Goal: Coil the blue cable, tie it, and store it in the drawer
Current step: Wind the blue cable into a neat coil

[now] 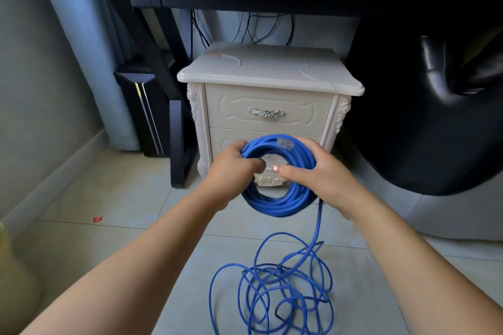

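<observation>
Before the nightstand [269, 71]: blue cable [275, 202], half wound.
Your left grip [231, 168] and right grip [324, 174] clasp the wound part; the rest tangles on the floor [109, 239], cut off below; lower drawer [228, 136] mostly hidden.

Blue cable [275, 205] half coiled upright, remainder seemingly tangled below; drawer [268, 102] closed.
</observation>
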Motion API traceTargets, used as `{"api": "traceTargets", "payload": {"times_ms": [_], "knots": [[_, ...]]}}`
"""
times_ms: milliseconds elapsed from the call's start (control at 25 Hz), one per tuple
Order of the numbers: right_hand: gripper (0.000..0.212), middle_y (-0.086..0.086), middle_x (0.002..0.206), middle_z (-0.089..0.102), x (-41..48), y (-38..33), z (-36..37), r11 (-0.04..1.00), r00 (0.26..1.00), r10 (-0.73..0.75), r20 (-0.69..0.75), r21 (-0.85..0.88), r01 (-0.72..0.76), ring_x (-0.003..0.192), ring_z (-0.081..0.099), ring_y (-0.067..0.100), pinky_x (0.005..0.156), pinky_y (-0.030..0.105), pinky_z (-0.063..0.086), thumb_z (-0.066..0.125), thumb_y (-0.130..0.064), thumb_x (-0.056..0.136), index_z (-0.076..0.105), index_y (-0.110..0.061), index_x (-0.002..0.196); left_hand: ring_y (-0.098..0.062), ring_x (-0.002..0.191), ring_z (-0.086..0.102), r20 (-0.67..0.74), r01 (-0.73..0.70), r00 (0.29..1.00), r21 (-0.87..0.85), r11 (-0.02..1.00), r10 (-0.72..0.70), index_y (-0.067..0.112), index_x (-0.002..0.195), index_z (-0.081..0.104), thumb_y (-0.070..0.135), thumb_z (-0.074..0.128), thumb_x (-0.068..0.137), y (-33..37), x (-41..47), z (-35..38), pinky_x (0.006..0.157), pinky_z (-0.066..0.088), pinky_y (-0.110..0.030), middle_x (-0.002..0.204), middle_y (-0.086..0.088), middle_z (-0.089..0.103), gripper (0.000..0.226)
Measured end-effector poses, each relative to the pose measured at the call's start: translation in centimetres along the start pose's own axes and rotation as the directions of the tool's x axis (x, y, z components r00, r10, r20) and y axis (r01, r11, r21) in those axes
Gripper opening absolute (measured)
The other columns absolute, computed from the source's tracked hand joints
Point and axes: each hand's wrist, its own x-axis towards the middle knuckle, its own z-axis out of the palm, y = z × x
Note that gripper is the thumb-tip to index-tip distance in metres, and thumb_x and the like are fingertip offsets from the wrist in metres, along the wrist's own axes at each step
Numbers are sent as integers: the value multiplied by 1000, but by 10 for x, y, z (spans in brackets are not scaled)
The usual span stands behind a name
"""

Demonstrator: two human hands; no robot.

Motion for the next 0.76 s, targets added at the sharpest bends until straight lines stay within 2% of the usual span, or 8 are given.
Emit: {"api": "traceTargets", "payload": {"times_ms": [80, 160, 280, 360, 440, 520, 640, 760], "knots": [[68, -15, 108, 68, -2, 3, 7, 993, 998, 58, -12, 105, -56, 94, 71, 10, 75, 43, 62, 82, -51, 65, 50, -47, 125, -20, 57, 47, -78, 94, 991, -209, 974, -112, 11, 80, 57, 0, 57, 80, 1, 4, -4, 73, 51, -44, 60, -2, 47, 11], [62, -9, 109, 68, -2, 8, 21, 969, 993, 109, -49, 230, -95, 92, 72, 12, 73, 43, 62, 82, -38, 74, 48, -41, 126, -18, 56, 44, -99, 167, 971, -360, 918, -215, 12, 76, 52, -2, 54, 82, 2, 2, -3, 71, 49, -38, 60, -3, 43, 15], [41, 5, 97, 70, -1, 10, 37, 848, 975, 184, -124, 522, -94, 82, 73, 10, 75, 45, 61, 77, -20, 82, 53, -24, 116, -17, 57, 45, -41, 220, 962, -474, 853, -271, 13, 78, 48, 1, 53, 85, 5, -8, 11, 66, 44, -34, 62, -3, 42, 15], [31, 4, 79, 68, 2, 9, 37, 773, 966, 209, -153, 631, -67, 71, 73, 14, 70, 43, 61, 71, -8, 85, 55, -18, 109, -17, 58, 51, 26, 221, 969, -536, 815, -246, 12, 83, 48, 1, 53, 87, 6, -14, 19, 68, 44, -34, 65, -4, 46, 13], [27, -1, 63, 63, 3, 8, 30, 765, 954, 221, -203, 643, -41, 60, 69, 17, 65, 38, 57, 63, 1, 86, 55, -20, 102, -19, 68, 61, 118, 214, 977, -521, 826, -179, 10, 92, 50, 2, 56, 90, 8, -20, 21, 75, 50, -34, 74, -9, 53, 9], [32, 1, 66, 61, 1, 7, 19, 782, 942, 220, -252, 624, -15, 53, 65, 16, 62, 33, 54, 57, 6, 85, 57, -22, 99, -21, 89, 64, 217, 191, 969, -372, 908, -115, 11, 101, 53, 9, 64, 88, 9, -25, 18, 92, 48, -37, 91, -11, 60, 17], [40, 5, 72, 55, -6, 9, 2, 873, 944, 159, -289, 487, 2, 55, 61, 20, 59, 34, 53, 53, 11, 80, 60, -26, 95, -14, 114, 60, 337, 153, 940, -304, 940, -44, 32, 131, 48, 23, 74, 72, 17, -33, 9, 106, 42, -43, 116, 5, 64, 65], [44, 4, 69, 58, -12, 8, -12, 964, 962, 58, -268, 266, 16, 59, 58, 24, 67, 48, 56, 54, 9, 76, 61, -31, 93, -16, 115, 60, 323, 8, 944, -208, 978, 60, 41, 145, 34, 16, 73, 69, 36, -38, 5, 106, 44, -40, 127, 11, 56, 90]]}}
